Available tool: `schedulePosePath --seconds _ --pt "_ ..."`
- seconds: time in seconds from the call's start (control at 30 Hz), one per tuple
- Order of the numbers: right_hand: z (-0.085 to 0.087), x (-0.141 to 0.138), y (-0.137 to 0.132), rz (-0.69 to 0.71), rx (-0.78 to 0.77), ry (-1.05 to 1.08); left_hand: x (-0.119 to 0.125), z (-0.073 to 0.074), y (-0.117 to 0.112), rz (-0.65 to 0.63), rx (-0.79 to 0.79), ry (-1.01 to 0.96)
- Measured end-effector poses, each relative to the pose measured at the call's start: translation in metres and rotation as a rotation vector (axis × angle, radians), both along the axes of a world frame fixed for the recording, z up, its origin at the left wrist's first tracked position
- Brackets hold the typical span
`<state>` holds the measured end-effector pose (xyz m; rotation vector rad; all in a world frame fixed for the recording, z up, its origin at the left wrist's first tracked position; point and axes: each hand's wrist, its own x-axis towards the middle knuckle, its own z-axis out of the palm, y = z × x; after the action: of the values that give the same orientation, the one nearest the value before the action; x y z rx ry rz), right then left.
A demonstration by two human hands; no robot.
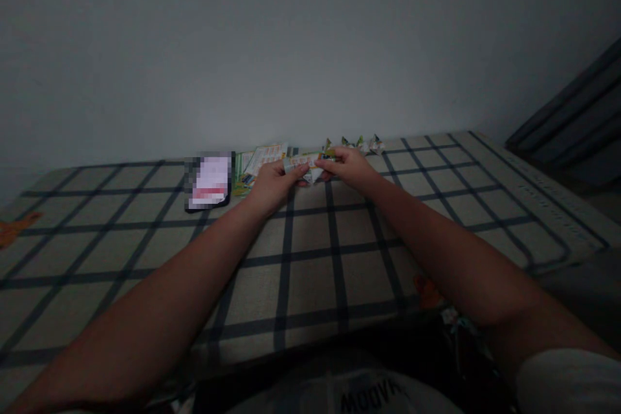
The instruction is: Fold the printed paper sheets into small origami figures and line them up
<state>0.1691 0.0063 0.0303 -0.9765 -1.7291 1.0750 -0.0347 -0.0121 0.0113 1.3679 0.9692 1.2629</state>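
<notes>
Both arms reach forward over a checked cloth [310, 272]. My left hand [274, 184] and my right hand [347, 168] meet at the far middle and pinch a small printed folded paper [306, 163] between them, fingers closed on its two ends. Just behind the hands lies a printed green and white sheet [259, 162]. Several small folded paper pieces [361, 143] sit in a row beyond my right hand, close to the wall.
A phone with a lit screen [209, 181] lies left of my left hand. A plain wall [291, 45] rises directly behind the cloth. A dark slanted edge [572, 116] stands at the right. An orange patch [14, 229] marks the cloth's left edge.
</notes>
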Motion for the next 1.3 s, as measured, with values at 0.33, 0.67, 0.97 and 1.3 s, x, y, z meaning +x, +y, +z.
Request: schedulePosePath --seconds 0.33,0.67,0.97,1.3 --pt "0.0 -0.003 -0.002 0.049 0.12 0.033 0.005 0.003 -0.006 -0.003 -0.014 0.022" --pt "0.002 -0.002 -0.005 0.013 0.123 -0.062 0.001 0.003 -0.007 0.066 0.158 0.19" --pt "-0.003 -0.002 0.005 0.091 -0.089 0.125 0.004 -0.004 0.0 0.021 0.068 0.071" --pt "-0.007 -0.003 0.009 0.084 -0.179 0.291 0.003 -0.001 0.001 0.099 0.098 0.113"
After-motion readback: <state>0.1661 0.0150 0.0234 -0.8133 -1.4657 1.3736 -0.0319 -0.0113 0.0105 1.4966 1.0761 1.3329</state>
